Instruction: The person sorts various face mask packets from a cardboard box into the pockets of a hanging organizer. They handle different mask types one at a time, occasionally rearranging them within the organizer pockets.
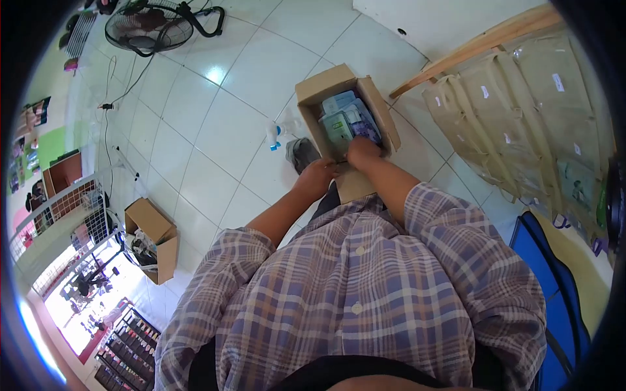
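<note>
An open cardboard box [304, 90] stands on the tiled floor in front of me, its flaps folded outward. Inside lie a green-and-white pack [337, 128], a purple-and-white pack [366, 130] and light blue packs [338, 101]. At the box's near left corner, my left hand [318, 176] has its fingers closed on the cardboard edge. My right hand [362, 152] reaches over the near side, close to the purple-and-white pack. Its fingertips are partly hidden, so I cannot make out whether it grips anything.
Left of the box are a grey bundle [300, 154] and a clear bottle with a blue-and-white top [274, 135]. A black fan [150, 27] stands at the far left. Another cardboard box [167, 255] sits lower left. Beige hanging pockets [505, 111] line the right.
</note>
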Demonstrator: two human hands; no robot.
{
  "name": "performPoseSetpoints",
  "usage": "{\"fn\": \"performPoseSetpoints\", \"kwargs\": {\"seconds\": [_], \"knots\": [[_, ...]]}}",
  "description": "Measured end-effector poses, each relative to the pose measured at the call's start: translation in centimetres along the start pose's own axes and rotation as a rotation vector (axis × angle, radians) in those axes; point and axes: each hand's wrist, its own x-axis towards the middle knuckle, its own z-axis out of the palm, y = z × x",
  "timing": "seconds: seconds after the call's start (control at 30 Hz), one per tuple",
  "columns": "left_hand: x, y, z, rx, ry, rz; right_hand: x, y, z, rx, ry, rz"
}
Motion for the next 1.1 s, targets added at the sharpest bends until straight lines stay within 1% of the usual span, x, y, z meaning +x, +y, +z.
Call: {"fn": "performPoseSetpoints", "kwargs": {"seconds": [0.07,0.2,0.27,0.3,0.37,0.4,0.47,0.5,0.57,0.6,0.67,0.7,0.77,0.8,0.87,0.9,0.93,0.97,1.0,1.03,1.07,1.1], "knots": [[0.1,0.0,-0.3,0.005,0.002,0.029,0.2,-0.1,0.3,0.051,0.034,0.034],[0.2,-0.1,-0.7,0.001,-0.033,0.073,1.0,0.2,1.7,0.037,0.075,0.036],[0.2,-0.7,-0.2,0.025,-0.035,0.09,0.9,0.6,2.4,-0.038,0.345,-0.216],[0.3,-0.8,-0.1,0.049,-0.025,0.109,0.7,0.4,2.5,-0.038,0.343,-0.213],[0.1,-1.3,0.0,0.053,-0.031,0.109,0.3,-0.2,3.0,-0.093,0.442,-0.375],[0.0,-1.2,-0.2,0.06,-0.035,0.109,0.3,-0.3,3.2,-0.093,0.438,-0.372],[0.1,-1.0,-0.4,0.062,-0.039,0.085,0.2,-0.3,3.6,-0.183,0.525,-0.453],[0.0,-0.9,-0.4,0.066,-0.041,0.063,0.1,-0.3,3.7,-0.177,0.517,-0.447],[-0.1,-0.7,-0.6,0.071,-0.038,0.08,0.1,-0.1,3.5,-0.236,0.486,-0.586],[-0.1,-0.6,-0.6,0.078,-0.022,0.095,0.1,0.0,3.7,-0.237,0.481,-0.582],[0.0,-0.6,-0.7,0.06,-0.021,0.105,0.2,0.1,4.0,-0.212,0.485,-0.667],[0.0,-0.5,-0.8,0.046,-0.018,0.116,-0.1,-0.2,3.5,-0.214,0.478,-0.665],[0.0,-0.6,-0.7,0.061,-0.026,0.124,-0.6,-0.9,2.0,-0.182,0.057,-0.583],[0.0,-0.9,-0.6,0.083,-0.032,0.139,-0.4,-0.9,2.1,-0.185,0.056,-0.583],[-0.1,-1.5,-0.4,0.055,-0.048,0.121,-0.1,-0.4,1.9,-0.108,0.201,-0.62],[0.1,-1.5,-0.6,0.032,-0.06,0.103,0.0,-0.1,1.4,-0.116,0.202,-0.621],[-0.3,-0.5,-0.8,0.028,-0.053,0.108,-0.8,1.0,0.7,-0.039,0.357,-0.606],[-0.3,-0.5,-1.2,-0.041,-0.063,0.072,-0.7,1.6,0.0,0.039,0.511,-0.593],[-0.1,-0.4,-2.0,-0.108,-0.072,0.038,-0.5,2.1,-1.1,0.029,0.517,-0.597],[-0.1,-0.5,-2.4,-0.113,-0.069,0.042,-0.7,2.7,-2.3,0.144,0.564,-0.662],[0.2,-0.8,-2.9,-0.367,-0.079,-0.225,-1.1,3.2,-3.3,0.26,0.609,-0.722],[0.9,-0.9,-3.5,-0.618,-0.091,-0.488,-1.5,3.4,-4.7,0.25,0.616,-0.717]]}}
